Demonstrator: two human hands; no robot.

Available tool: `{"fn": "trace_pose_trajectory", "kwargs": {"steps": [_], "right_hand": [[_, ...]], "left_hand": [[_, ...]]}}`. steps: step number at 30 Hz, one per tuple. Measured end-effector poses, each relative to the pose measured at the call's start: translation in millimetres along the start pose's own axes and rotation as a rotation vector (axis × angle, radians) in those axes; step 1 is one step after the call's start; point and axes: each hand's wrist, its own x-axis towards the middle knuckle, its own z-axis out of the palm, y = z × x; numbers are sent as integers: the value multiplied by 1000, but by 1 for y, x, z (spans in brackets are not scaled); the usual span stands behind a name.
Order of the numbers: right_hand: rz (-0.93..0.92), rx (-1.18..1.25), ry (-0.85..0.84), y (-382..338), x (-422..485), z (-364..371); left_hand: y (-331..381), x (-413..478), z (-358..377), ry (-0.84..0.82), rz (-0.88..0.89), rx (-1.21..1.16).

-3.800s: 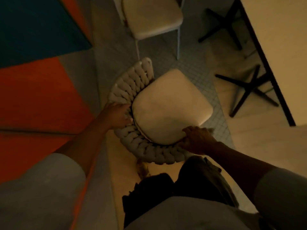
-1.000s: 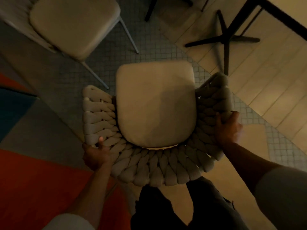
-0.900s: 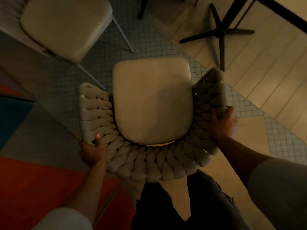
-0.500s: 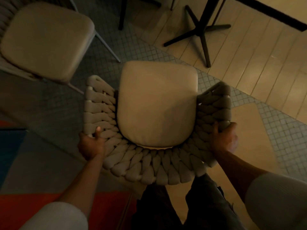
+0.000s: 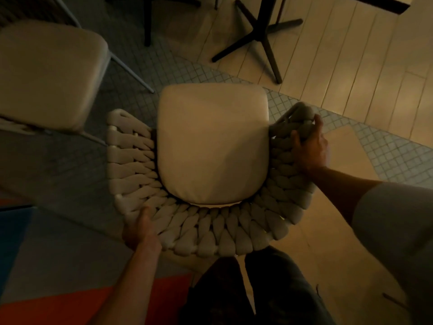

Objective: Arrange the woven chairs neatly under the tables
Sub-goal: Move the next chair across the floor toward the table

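A woven chair [image 5: 210,231] with a cream seat cushion and a thick braided back stands right below me, its seat facing a table. My left hand [image 5: 139,229] grips the braided back at its lower left. My right hand [image 5: 309,146] clasps the front end of the right woven arm. The table's black cross-shaped base [image 5: 262,41] stands on the wooden floor just beyond the seat. The dark edge of the tabletop [image 5: 384,3] shows at the top right.
A second cushioned chair [image 5: 49,71] with thin metal legs stands close at the upper left. Another dark table leg [image 5: 147,22] rises at the top. Orange and blue flooring [image 5: 46,306] lies at the lower left. My dark trousers [image 5: 246,292] are behind the chair.
The chair has turned from slanted to facing the table base. In the last half second my right hand slid forward to the arm's front end and my left hand shifted along the back.
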Motion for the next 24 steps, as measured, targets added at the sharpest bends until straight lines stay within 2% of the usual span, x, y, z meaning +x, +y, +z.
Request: {"fn": "trace_pose_trajectory", "kwargs": {"steps": [4,8,15,18,24], "right_hand": [[-11,-6,10,5,-9,1],[42,20,28,6,-20,2],[157,-8,115,17,-44,9],[152,-28,145,22,-41,12],[144,-78,217,26,-37,21]], "left_hand": [[9,2,5,74,48,-15],[24,21,5,70,131,121],[70,40,25,23,442,327],[76,42,32,35,605,459],[75,39,37,96,844,580]]}}
